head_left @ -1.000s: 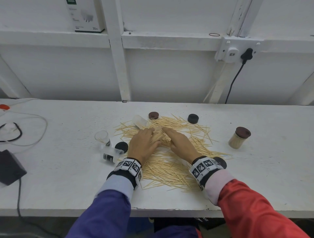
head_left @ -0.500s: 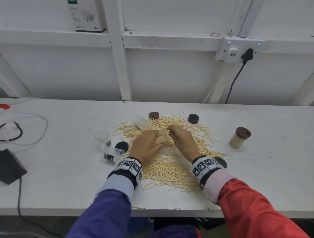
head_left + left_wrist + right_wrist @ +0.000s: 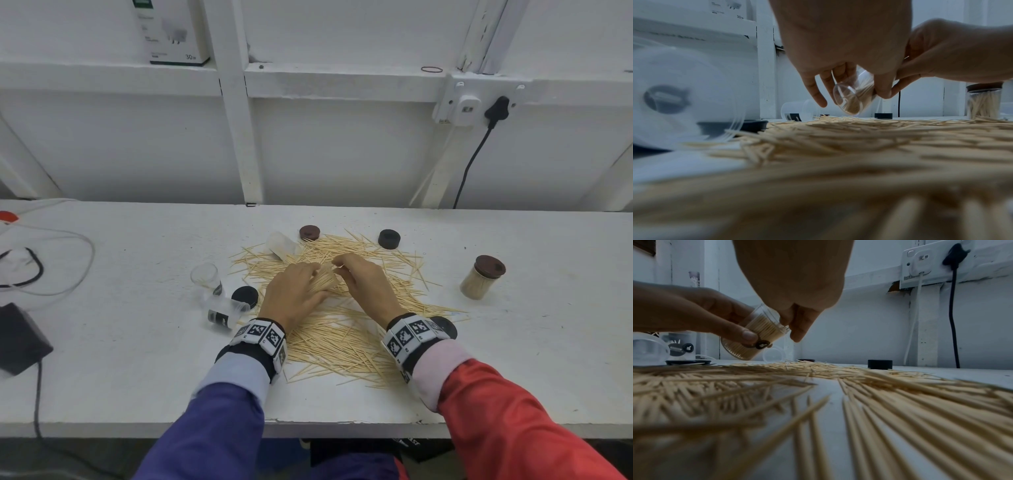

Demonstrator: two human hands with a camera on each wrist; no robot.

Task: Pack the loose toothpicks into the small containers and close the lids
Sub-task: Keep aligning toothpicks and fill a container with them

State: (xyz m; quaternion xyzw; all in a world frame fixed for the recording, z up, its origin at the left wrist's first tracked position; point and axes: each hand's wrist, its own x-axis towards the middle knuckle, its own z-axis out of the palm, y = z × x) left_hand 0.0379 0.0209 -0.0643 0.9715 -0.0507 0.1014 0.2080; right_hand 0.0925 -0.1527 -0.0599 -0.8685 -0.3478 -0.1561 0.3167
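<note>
Loose toothpicks (image 3: 342, 335) lie in a wide pile on the white table (image 3: 513, 359). My left hand (image 3: 308, 274) grips a clear container (image 3: 849, 97), packed with toothpicks and tilted just above the pile, seen too in the right wrist view as the container (image 3: 756, 335). My right hand (image 3: 342, 269) has its fingers curled at the container's mouth, pinching toothpick ends there. An empty container (image 3: 205, 275) stands upright at left. One (image 3: 224, 310) lies on its side beside it, another (image 3: 282, 245) at the back. A filled jar (image 3: 481, 281) with a brown lid stands at right.
Loose lids: brown (image 3: 309, 233) and black (image 3: 389, 238) at the back, black (image 3: 245, 296) by the left containers, black (image 3: 445, 327) by my right wrist. A black box (image 3: 20, 337) and cables (image 3: 51, 260) occupy the far left. A wall socket (image 3: 469, 106) is behind.
Both hands lay low over the pile a second ago. Now the right fingers have curled in at the container's mouth and the left hand has the container tilted up.
</note>
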